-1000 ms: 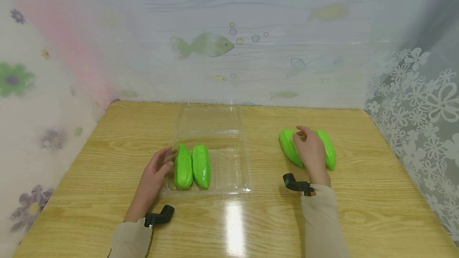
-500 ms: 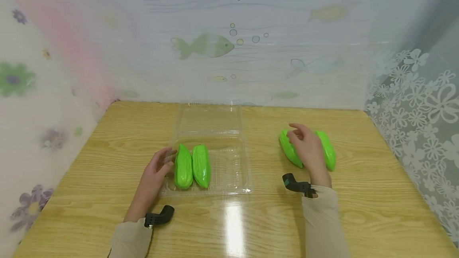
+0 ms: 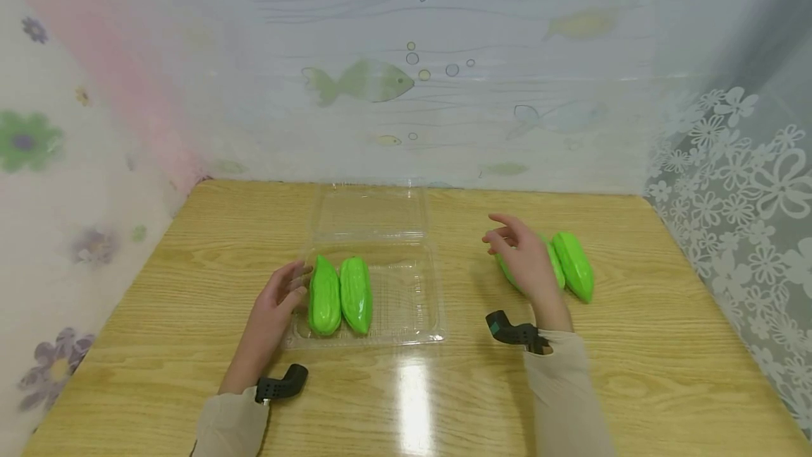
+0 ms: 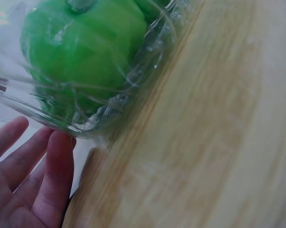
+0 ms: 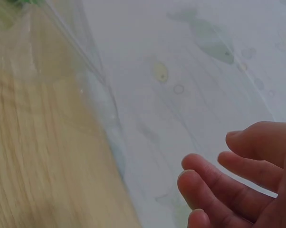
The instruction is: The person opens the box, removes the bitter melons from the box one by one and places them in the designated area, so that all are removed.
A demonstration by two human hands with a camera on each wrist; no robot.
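Two glossy, ridged green gourds [image 3: 356, 295] lie side by side in the left part of a clear plastic clamshell box [image 3: 396, 339]. My left hand [image 3: 277, 298] rests at the box's left side, its fingers loosely spread. In the left wrist view its fingertips are right at the clear rim [image 4: 86, 135], below a gourd [image 4: 86, 47]. To the right of the box, my right hand [image 3: 519, 252] hovers with relaxed fingers and holds nothing. Beneath and beside it lie more green gourds [image 3: 574, 266], partly hidden by the hand.
The box's hinged lid [image 3: 371, 210] lies folded back toward the wall. A wood-grain table [image 3: 469, 393] carries everything. A fish-patterned sheet [image 3: 444, 118] hangs along the back edge, with flowered sheets [image 3: 729, 161] at the sides.
My right hand has moved left over the gourds toward the box, uncovering those on the right, and its fingers have opened a little. The left hand and the box have stayed put.
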